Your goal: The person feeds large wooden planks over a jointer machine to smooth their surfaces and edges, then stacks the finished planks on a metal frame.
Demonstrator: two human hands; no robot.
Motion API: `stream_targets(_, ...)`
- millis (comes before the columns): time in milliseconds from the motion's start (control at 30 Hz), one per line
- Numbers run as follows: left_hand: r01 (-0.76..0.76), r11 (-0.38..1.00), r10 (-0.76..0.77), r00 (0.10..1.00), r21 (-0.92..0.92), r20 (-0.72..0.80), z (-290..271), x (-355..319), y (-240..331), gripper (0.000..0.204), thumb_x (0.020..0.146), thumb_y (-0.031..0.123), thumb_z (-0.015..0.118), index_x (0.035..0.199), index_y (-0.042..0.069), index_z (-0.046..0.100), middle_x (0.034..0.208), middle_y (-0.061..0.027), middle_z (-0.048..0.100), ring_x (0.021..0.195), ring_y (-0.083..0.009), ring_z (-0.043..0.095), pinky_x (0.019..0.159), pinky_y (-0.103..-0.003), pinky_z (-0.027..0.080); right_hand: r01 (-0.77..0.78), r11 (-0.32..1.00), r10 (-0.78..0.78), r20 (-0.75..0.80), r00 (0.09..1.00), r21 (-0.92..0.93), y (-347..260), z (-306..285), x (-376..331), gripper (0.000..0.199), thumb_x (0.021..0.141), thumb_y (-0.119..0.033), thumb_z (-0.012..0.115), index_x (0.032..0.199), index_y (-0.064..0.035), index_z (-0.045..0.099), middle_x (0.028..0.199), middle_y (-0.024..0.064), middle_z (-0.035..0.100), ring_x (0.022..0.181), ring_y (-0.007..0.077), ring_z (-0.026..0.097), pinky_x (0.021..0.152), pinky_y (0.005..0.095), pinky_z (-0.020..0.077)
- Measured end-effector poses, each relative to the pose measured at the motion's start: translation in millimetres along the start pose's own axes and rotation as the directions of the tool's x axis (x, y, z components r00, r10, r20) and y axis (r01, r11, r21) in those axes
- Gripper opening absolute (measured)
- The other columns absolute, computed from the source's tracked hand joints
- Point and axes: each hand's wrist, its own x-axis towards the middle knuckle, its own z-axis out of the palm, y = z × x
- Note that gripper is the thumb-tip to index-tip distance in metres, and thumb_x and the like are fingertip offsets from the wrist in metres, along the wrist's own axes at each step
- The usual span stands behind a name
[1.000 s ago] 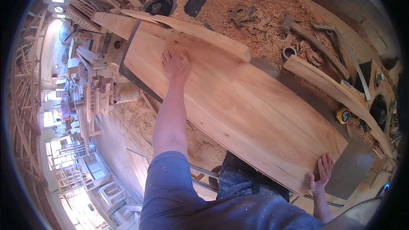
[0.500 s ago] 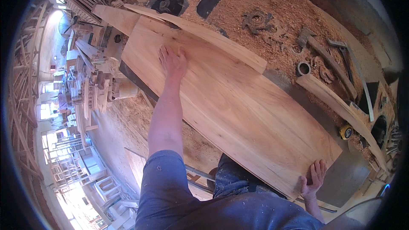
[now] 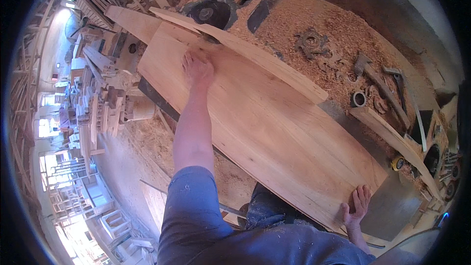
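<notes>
A broad, pale wooden panel (image 3: 274,137) lies flat on a dark metal machine table (image 3: 392,216), its far long side along a wooden fence board (image 3: 255,59). My left hand (image 3: 198,68) rests palm down on the panel's far-left part, fingers slightly spread. At the panel's near right end, my right hand (image 3: 357,207) lies with fingers stretched over the top surface and thumb apart; its palm is at the edge. Behind the fence, a round dark opening (image 3: 208,13) holds a spindle. Part of it is hidden by the fence.
Wood shavings (image 3: 338,24) cover the bench behind the fence. On them lie a toothed cutter (image 3: 311,42), a hammer-like tool (image 3: 382,91), a metal ring (image 3: 358,99) and a yellow tape measure (image 3: 397,163). A curved wooden piece (image 3: 397,142) stands at right. Stacked timber (image 3: 105,108) is at left.
The panel has slid left along the fence, with both my hands still on it. My view has shifted a little, so the bench tools appear lower and farther right.
</notes>
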Motion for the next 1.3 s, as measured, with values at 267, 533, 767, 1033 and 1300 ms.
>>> stream_targets(267,-0.039,0.997,0.037,0.999,0.073,0.022,-14.1,-93.4,25.3,0.066,0.101,0.043,0.043,0.148,-0.003,0.042,0.159,-0.0216,0.031,0.149,-0.0368,0.025,0.122,-0.049,0.02,0.027,0.999,-0.026,-0.026,0.999,0.031,-2.5,-5.8,-1.2,0.046,0.088,-0.03,0.066,0.124,-0.0009,0.066,0.138,0.0201,0.059,0.139,0.0402,0.046,0.116,0.0569,0.0292)
stream_targets(533,0.54,0.838,-0.498,0.815,-0.078,0.297,-90.1,-236.8,66.5,0.098,0.078,0.075,0.063,0.155,0.018,0.038,0.165,-0.0262,0.005,0.154,-0.0406,0.003,0.124,-0.049,0.009,0.154,0.988,-0.154,-0.014,0.988,0.019,-3.2,-14.0,5.4,0.05,0.082,-0.024,0.066,0.125,0.0016,0.063,0.141,0.0215,0.056,0.137,0.0428,0.046,0.115,0.0578,0.0317)
stream_targets(767,0.526,0.827,-0.491,0.848,-0.201,0.201,-65.2,-254.1,47.7,0.099,0.073,0.07,0.074,0.153,0.02,0.043,0.164,-0.029,-0.001,0.154,-0.041,0.002,0.124,-0.051,0.009,0.259,0.964,-0.262,0.044,0.964,0.054,3.6,-18.9,19.7,0.058,0.078,-0.026,0.069,0.127,0.0024,0.062,0.14,0.0228,0.056,0.136,0.044,0.047,0.115,0.0577,0.0315)
stream_targets(1033,0.49,0.855,-0.467,0.87,-0.172,0.158,-63.2,-230.9,35.6,0.099,0.074,0.072,0.073,0.152,0.018,0.044,0.163,-0.0309,0.005,0.153,-0.0422,0.007,0.122,-0.053,0.016,0.21,0.978,-0.21,0.056,0.976,0.014,-8.1,2.0,33.1,0.057,0.081,-0.034,0.07,0.126,0.0009,0.064,0.14,0.0217,0.058,0.138,0.0407,0.047,0.117,0.0546,0.0296)
stream_targets(1300,0.507,0.848,-0.488,0.86,-0.156,0.148,-59.4,-194.9,11.5,0.098,0.073,0.073,0.073,0.15,0.019,0.047,0.164,-0.0288,0.007,0.152,-0.0406,0.009,0.122,-0.053,0.017,0.207,0.978,-0.208,0.043,0.977,0.027,-36.7,23.4,60.6,0.055,0.082,-0.035,0.07,0.123,0.0014,0.066,0.137,0.0216,0.06,0.136,0.0406,0.049,0.117,0.0538,0.0299)
